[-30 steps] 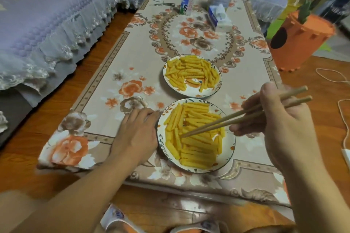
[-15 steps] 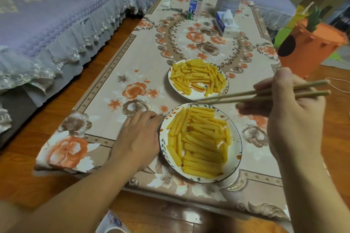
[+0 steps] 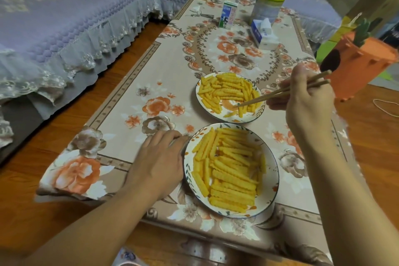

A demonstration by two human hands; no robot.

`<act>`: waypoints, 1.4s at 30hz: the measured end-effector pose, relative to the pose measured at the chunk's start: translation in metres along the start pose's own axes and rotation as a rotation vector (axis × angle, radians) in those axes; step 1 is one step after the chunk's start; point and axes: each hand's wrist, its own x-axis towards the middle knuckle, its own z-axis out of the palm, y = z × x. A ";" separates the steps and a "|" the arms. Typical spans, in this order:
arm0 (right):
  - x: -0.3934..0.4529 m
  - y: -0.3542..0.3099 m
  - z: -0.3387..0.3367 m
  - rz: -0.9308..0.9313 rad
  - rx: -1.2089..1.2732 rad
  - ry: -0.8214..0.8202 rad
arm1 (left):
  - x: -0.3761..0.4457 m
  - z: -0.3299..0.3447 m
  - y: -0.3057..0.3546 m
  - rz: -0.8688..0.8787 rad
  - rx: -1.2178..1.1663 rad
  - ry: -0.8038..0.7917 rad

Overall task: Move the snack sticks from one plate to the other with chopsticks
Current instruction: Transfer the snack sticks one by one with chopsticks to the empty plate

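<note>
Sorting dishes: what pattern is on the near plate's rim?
Leaves and small orange dots on the near plate, head view.

Two bare forearms are seen reaching forward from the bottom edge. The left hand [image 3: 158,163] is laid palm down, its fingers relaxed and lightly spread, with the fingertips pointed away from the body. The right hand [image 3: 308,101] is raised higher and further forward, seen from the back, its wrist bent slightly inward. Its fingers are curled and its thumb is lifted upward; chopsticks [image 3: 282,93] are gripped in it, angled down to the left.
</note>
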 end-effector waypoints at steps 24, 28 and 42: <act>-0.030 -0.059 -0.078 0.211 -0.112 0.007 | 0.000 0.005 -0.002 -0.010 -0.015 0.023; -0.065 -0.073 -0.102 0.334 -0.245 -0.051 | -0.001 0.006 0.000 -0.003 -0.028 0.041; -0.075 -0.069 -0.107 0.322 -0.298 -0.070 | 0.001 0.009 -0.002 0.017 -0.047 0.092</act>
